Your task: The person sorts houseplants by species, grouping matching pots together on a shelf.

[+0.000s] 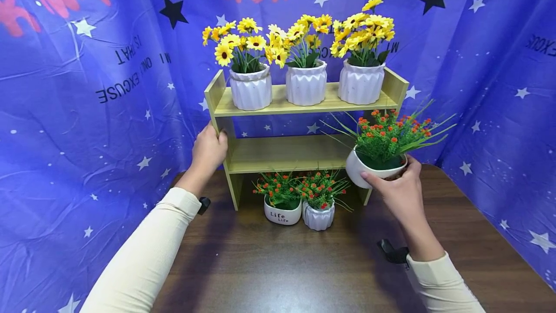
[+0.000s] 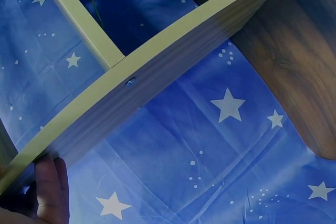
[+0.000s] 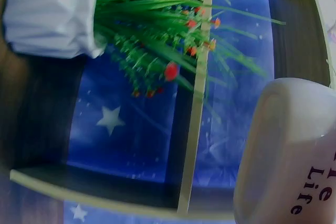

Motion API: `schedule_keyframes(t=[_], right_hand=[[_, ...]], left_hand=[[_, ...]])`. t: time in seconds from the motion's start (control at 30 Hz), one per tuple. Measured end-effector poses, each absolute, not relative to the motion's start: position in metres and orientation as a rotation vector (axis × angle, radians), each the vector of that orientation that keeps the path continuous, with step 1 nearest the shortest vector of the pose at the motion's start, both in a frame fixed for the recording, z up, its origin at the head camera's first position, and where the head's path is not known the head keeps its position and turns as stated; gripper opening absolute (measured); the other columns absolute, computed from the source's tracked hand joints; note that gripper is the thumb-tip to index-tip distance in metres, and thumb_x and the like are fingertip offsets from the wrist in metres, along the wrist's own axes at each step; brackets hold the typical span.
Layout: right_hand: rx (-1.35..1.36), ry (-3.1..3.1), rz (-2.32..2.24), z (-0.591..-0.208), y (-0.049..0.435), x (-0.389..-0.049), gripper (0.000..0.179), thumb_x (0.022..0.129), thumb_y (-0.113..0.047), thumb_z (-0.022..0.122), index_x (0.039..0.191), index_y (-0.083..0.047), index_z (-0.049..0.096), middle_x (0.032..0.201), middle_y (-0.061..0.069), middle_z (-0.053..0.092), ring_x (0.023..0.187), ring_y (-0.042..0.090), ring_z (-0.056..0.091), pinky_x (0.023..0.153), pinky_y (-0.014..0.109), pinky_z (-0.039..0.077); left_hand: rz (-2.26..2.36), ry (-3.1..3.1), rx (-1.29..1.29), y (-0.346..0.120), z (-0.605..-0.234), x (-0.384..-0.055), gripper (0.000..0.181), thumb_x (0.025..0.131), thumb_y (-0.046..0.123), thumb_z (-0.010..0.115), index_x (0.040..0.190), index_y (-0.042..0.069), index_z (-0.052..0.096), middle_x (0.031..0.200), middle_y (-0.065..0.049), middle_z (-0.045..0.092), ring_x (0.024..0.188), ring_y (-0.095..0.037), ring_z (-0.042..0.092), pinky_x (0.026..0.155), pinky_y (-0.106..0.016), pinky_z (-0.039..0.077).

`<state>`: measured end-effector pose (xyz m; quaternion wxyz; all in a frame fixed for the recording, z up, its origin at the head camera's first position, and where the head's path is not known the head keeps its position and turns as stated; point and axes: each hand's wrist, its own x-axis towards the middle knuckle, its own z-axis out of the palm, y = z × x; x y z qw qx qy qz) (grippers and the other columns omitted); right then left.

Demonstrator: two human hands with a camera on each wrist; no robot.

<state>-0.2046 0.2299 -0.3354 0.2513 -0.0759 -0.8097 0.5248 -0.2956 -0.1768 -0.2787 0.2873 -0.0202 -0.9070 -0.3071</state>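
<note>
My left hand [image 1: 209,148] grips the left side panel of a wooden shelf [image 1: 286,152], thumb on the inner side. In the left wrist view, its fingers curl at the edge of the panel [image 2: 157,61]. My right hand [image 1: 401,194] holds a white flowerpot [image 1: 357,170] of red-orange flowers and long grass, in front of the shelf's right end. The pot is raised above the table and tilted. Its lettered side and base [image 3: 262,145] show in the right wrist view, where the right hand itself is out of sight.
Three white fluted pots [image 1: 306,86] of yellow flowers stand on the top board. Below, on the brown table [image 1: 278,264], are a lettered white pot [image 1: 282,214] and a fluted pot [image 1: 319,217] with red flowers. A blue star-patterned curtain [image 1: 130,124] surrounds the table.
</note>
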Motion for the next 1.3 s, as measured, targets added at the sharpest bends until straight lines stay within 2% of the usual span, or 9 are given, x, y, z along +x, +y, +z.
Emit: schedule_keyframes(t=[0.13, 0.37, 0.67, 1.03, 1.3], right_hand=[[-0.158, -2.22, 1.386, -0.33, 0.217, -0.218, 0.11, 0.071, -0.04, 0.089, 0.148, 0.001, 0.022, 0.14, 0.026, 0.044, 0.127, 0.036, 0.045, 0.103, 0.05, 0.035], [-0.139, -2.26, 1.326, -0.336, 0.206, -0.242, 0.11, 0.071, -0.048, 0.087, 0.146, 0.004, 0.026, 0.136, 0.026, 0.044, 0.125, 0.04, 0.046, 0.101, 0.051, 0.036], [-0.084, -2.307, 1.29, -0.348, 0.202, -0.264, 0.11, 0.072, -0.052, 0.085, 0.146, 0.006, 0.027, 0.135, 0.027, 0.044, 0.123, 0.041, 0.047, 0.1, 0.053, 0.037], [-0.089, -2.444, 1.164, -0.333, 0.2, -0.282, 0.108, 0.078, -0.055, 0.079, 0.142, 0.014, 0.025, 0.127, 0.035, 0.049, 0.114, 0.048, 0.053, 0.093, 0.057, 0.042], [-0.1, -2.481, 1.196, -0.332, 0.201, -0.297, 0.108, 0.08, -0.054, 0.077, 0.144, 0.011, 0.019, 0.135, 0.035, 0.041, 0.12, 0.049, 0.048, 0.098, 0.057, 0.039]], left_hand=[[-0.828, -2.421, -0.063, -0.177, -0.279, -0.296, 0.031, 0.1, 0.021, 0.049, 0.118, -0.001, 0.058, 0.119, -0.026, 0.063, 0.108, -0.051, 0.059, 0.084, -0.064, 0.044], [-0.823, -2.419, -0.063, -0.176, -0.279, -0.296, 0.032, 0.099, 0.021, 0.049, 0.121, -0.001, 0.058, 0.12, -0.026, 0.062, 0.109, -0.051, 0.059, 0.084, -0.063, 0.044], [-0.832, -2.419, -0.067, -0.177, -0.281, -0.295, 0.028, 0.099, 0.02, 0.049, 0.116, 0.0, 0.058, 0.119, -0.025, 0.063, 0.108, -0.05, 0.059, 0.084, -0.063, 0.044], [-0.827, -2.429, -0.061, -0.178, -0.277, -0.295, 0.027, 0.1, 0.02, 0.048, 0.114, -0.001, 0.057, 0.118, -0.026, 0.063, 0.108, -0.05, 0.059, 0.085, -0.063, 0.044], [-0.824, -2.414, -0.074, -0.177, -0.28, -0.298, 0.025, 0.099, 0.019, 0.05, 0.114, 0.0, 0.058, 0.118, -0.026, 0.063, 0.109, -0.049, 0.059, 0.086, -0.062, 0.044]])
